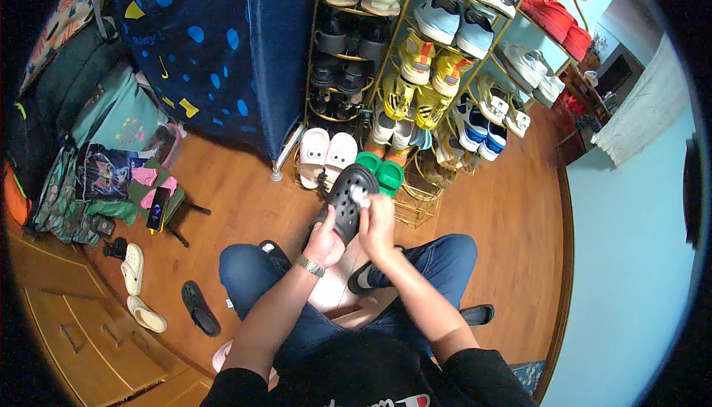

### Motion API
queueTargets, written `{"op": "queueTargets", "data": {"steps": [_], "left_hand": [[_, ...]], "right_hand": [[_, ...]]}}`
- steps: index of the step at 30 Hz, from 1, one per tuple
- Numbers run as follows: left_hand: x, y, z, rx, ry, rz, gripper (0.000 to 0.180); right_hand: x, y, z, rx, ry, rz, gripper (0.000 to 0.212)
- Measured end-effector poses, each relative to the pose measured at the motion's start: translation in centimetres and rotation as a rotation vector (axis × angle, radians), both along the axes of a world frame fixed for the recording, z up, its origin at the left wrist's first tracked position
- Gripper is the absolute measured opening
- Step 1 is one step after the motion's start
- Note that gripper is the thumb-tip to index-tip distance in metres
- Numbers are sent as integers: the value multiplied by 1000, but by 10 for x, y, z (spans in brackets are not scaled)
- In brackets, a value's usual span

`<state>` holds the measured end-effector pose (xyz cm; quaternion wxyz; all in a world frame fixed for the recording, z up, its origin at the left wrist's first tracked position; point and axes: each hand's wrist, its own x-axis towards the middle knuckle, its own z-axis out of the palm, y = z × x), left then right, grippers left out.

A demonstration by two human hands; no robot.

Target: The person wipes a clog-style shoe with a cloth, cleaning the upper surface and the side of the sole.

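Note:
A black clog [351,180] with round vent holes is held up in front of me, toe pointing away. My left hand [324,241], with a metal watch at the wrist, grips the clog near its heel end. My right hand [378,221] is closed on a small white wad [359,196], which looks like a tissue or wipe, and presses it on the clog's upper. Part of the wad is hidden by the fingers. Another black clog [200,308] lies on the floor to the left, apart from both hands.
Ahead stands a gold metal shoe rack [377,84] full of shoes, with white slippers [314,149] and green slides [390,178] at its foot. Cream clogs [133,268] lie at left near a wooden cabinet [74,329]. A phone [158,207] rests on a small stool. A blue fabric wardrobe [215,51] stands behind.

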<state>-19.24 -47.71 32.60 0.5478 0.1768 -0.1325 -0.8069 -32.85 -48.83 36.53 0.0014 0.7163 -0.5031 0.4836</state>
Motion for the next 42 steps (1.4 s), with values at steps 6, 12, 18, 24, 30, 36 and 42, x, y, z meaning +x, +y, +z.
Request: {"op": "queueTargets", "data": {"steps": [6, 12, 18, 24, 30, 36, 42], "left_hand": [[-4, 6, 7, 63, -21, -73, 52], [2, -3, 0, 27, 14, -28, 53], [1, -4, 2, 64, 47, -48, 47], [-1, -4, 5, 35, 26, -58, 46], [2, -8, -4, 30, 4, -4, 44], [-6, -4, -2, 56, -159, 16, 37], [-3, -2, 0, 19, -316, 21, 35]], "right_hand": [[-2, -19, 8, 11, -154, -189, 15], [-12, -41, 23, 61, -34, -48, 11], [-5, 9, -7, 134, -175, -84, 13], [-32, -61, 29, 178, -216, -102, 14], [-12, 10, -6, 181, -200, -39, 12], [-32, -38, -6, 199, -246, -171, 11], [-36, -73, 21, 326, -85, -43, 15]]}}
